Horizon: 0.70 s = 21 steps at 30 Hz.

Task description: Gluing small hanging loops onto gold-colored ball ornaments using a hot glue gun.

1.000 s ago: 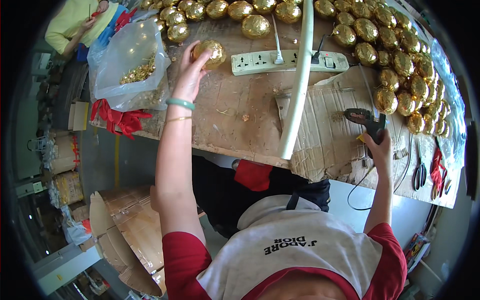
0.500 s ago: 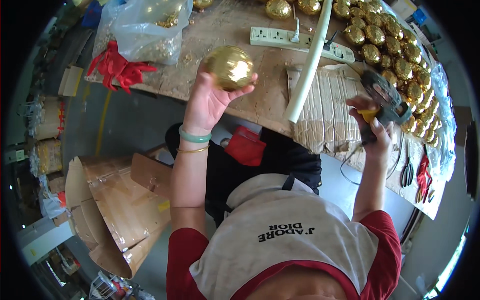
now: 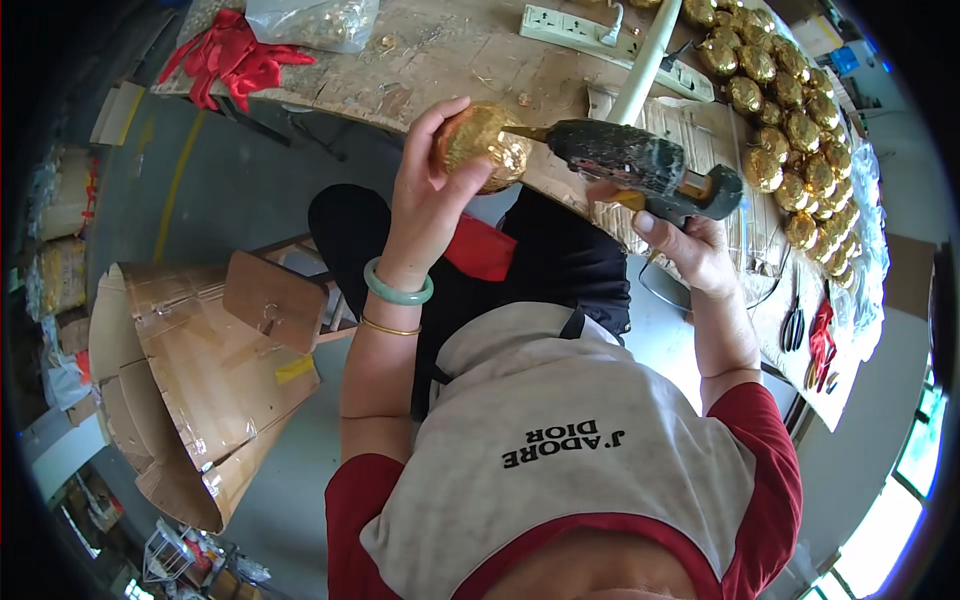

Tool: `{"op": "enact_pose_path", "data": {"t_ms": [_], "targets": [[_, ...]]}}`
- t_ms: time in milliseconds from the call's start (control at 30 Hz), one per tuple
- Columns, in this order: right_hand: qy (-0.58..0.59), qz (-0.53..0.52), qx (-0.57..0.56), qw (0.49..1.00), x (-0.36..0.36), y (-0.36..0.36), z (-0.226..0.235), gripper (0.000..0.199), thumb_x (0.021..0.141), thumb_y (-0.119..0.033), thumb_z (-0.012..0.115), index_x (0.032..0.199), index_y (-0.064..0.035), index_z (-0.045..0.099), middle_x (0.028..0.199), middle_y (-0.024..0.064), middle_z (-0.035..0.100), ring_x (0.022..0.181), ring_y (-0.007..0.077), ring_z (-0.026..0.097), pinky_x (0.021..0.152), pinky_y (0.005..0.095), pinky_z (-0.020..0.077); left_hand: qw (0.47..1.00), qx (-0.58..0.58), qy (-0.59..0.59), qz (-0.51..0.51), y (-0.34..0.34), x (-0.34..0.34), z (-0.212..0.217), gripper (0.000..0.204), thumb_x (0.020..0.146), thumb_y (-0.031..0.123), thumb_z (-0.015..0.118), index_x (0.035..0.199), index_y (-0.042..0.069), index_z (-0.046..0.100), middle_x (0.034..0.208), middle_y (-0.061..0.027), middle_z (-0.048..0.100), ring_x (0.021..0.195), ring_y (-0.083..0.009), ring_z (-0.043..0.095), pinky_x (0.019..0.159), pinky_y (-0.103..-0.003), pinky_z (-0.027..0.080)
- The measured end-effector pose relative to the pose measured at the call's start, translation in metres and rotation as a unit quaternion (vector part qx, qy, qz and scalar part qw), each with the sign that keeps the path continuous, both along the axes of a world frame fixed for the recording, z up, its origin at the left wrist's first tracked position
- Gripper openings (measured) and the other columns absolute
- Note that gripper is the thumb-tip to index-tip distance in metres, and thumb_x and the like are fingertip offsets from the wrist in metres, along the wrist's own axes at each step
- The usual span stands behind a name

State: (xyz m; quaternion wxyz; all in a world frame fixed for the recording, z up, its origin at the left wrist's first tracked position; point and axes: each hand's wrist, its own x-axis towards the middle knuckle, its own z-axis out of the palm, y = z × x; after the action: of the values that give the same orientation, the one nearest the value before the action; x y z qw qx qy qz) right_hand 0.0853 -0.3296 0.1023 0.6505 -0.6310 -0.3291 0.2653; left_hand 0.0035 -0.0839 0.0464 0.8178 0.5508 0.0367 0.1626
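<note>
A gold foil ball (image 3: 480,146) is clasped in the left hand (image 3: 425,215); a glue gun (image 3: 640,165) is gripped by the right hand (image 3: 690,250), nozzle touching. Fingers near the tip could be burned.

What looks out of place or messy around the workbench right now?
Nothing looks damaged or spilled. The left hand holds a gold foil ball against the glue gun nozzle, gripped by the right hand. The red ribbons lie in a loose heap at the bench edge.

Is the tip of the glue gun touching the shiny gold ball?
Touching. The head view shows the glue gun in the right hand, its tip meeting the gold ball held by the left hand.
</note>
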Motion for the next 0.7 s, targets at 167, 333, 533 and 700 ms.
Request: {"op": "enact_pose_path", "data": {"t_ms": [167, 333, 533, 700], "targets": [[-0.017, -0.026, -0.049, 0.998, -0.001, 0.000, 0.011, 0.039, 0.087, -0.019, 0.066, 0.120, 0.0010, 0.060, 0.107, 0.0140, 0.066, 0.101, 0.0243, 0.063, 0.094, 0.0380, 0.0455, 0.961, 0.231, -0.093, 0.120, 0.006, 0.000, -0.012, 0.086, 0.068, 0.006, 0.084, 0.140, 0.002, 0.036, 0.135, -0.0123, 0.043, 0.122, -0.0203, 0.048, 0.103, -0.034, 0.042], [-0.078, 0.014, -0.034, 0.996, 0.005, 0.007, 0.001, 0.029, 0.090, -0.006, 0.065, 0.116, -0.0004, 0.054, 0.103, 0.0111, 0.066, 0.099, 0.0158, 0.062, 0.087, 0.0297, 0.0498, 0.938, 0.304, -0.082, 0.145, 0.004, 0.003, -0.011, 0.087, 0.062, 0.001, 0.085, 0.137, 0.004, 0.041, 0.134, -0.0136, 0.044, 0.121, -0.0255, 0.049, 0.103, -0.035, 0.043], [-0.078, 0.013, -0.112, 0.990, 0.005, 0.010, 0.004, 0.028, 0.091, -0.010, 0.061, 0.117, -0.0003, 0.058, 0.104, 0.0086, 0.064, 0.098, 0.0167, 0.060, 0.088, 0.0304, 0.0465, 0.882, 0.423, -0.076, 0.194, 0.005, 0.007, -0.001, 0.079, 0.058, 0.001, 0.086, 0.128, 0.005, 0.049, 0.127, -0.0127, 0.048, 0.117, -0.0309, 0.049, 0.101, -0.039, 0.042], [-0.203, 0.029, -0.117, 0.972, 0.012, 0.011, 0.000, 0.019, 0.089, -0.004, 0.064, 0.107, 0.0000, 0.059, 0.100, 0.0076, 0.061, 0.092, 0.0139, 0.060, 0.078, 0.0266, 0.0483, 0.875, 0.441, -0.061, 0.191, 0.002, 0.010, 0.000, 0.079, 0.057, 0.005, 0.087, 0.127, 0.006, 0.050, 0.118, -0.0108, 0.055, 0.110, -0.0302, 0.050, 0.096, -0.040, 0.041]]}}
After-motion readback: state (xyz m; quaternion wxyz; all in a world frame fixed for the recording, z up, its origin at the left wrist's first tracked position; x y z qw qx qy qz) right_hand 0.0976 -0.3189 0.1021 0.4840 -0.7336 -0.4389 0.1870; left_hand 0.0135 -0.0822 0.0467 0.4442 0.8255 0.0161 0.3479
